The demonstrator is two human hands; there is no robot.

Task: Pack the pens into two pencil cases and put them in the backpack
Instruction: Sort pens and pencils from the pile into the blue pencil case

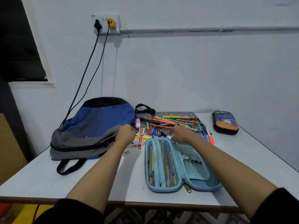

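Head view: marker (167, 135), lying left-right, is pinched by right hand (182, 134) at far end of pencil case (199, 177); grip of left hand (126, 133) cannot be told.

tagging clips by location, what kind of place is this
Likely a home study corner: a white table against a plain wall, a wall socket with plugs, a backpack and loose pens.
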